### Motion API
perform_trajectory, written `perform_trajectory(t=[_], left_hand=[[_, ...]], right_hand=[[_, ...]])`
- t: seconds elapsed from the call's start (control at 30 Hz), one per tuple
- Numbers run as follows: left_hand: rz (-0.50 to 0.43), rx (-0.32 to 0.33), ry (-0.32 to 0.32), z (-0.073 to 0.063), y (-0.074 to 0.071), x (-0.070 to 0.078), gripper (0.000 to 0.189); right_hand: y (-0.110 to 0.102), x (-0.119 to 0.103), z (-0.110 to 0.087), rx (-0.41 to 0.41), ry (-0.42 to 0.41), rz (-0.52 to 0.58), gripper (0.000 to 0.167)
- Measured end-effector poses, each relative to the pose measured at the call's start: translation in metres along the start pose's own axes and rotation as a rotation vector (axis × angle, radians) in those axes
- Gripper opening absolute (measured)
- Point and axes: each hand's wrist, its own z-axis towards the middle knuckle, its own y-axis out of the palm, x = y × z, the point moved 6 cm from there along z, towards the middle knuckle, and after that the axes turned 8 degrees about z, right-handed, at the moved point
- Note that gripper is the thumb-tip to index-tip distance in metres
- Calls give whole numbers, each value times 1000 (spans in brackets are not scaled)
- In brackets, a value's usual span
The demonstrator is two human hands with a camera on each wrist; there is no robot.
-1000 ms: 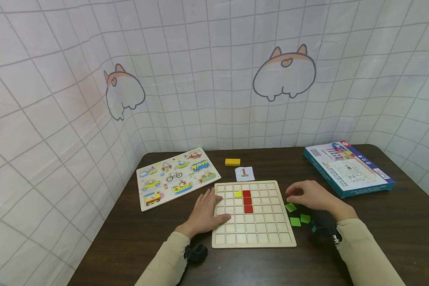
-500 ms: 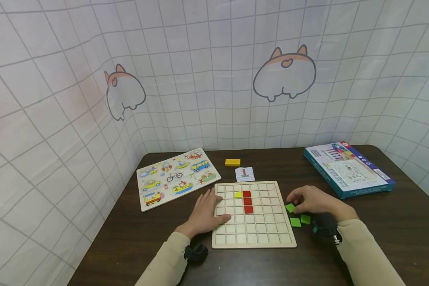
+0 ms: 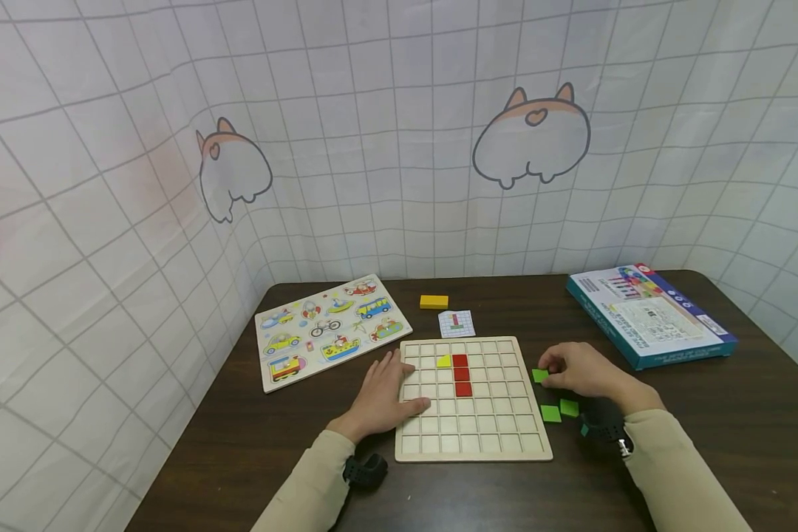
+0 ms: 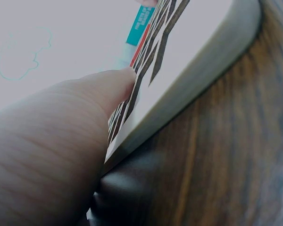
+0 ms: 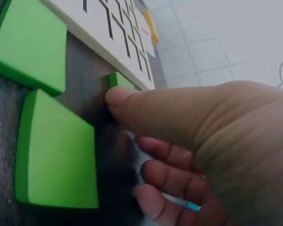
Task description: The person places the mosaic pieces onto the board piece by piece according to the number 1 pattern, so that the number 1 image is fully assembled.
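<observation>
My left hand (image 3: pixel 379 395) rests with straight fingers on the left edge of a pale wooden grid board (image 3: pixel 468 425). Its thumb also lies on the board in the left wrist view. Three red square tiles (image 3: pixel 462 374) stand in one column of the grid, with a yellow tile (image 3: pixel 444 361), one corner cut off, left of the top one. Just beyond the board's right edge, my right hand (image 3: pixel 584 369) pinches a green square tile (image 3: pixel 539 375), partly hidden by the thumb in the right wrist view. Two more green tiles (image 5: pixel 56 157) lie nearer the wrist, on the table.
Behind the board lies a small paper card (image 3: pixel 456 324) with a grid pattern, and a yellow block (image 3: pixel 434 302) sits farther back. A picture board with vehicles (image 3: pixel 326 329) is at the left. A teal-sided box (image 3: pixel 652 314) stands at the back right.
My right hand has come down to the farthest green tile, which has shifted slightly away and turned from a slant to nearly straight. The left hand stays in place.
</observation>
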Motion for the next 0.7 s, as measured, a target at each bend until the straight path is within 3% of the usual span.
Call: perform_trajectory(t=[0.33, 0.7], left_hand=[[-2, 1, 0, 1, 1, -1, 72], [-7, -1, -4, 0, 1, -1, 73]], right_hand=[[-3, -2, 1, 62, -55, -33, 19], [-4, 0, 2, 121, -28, 10, 26]])
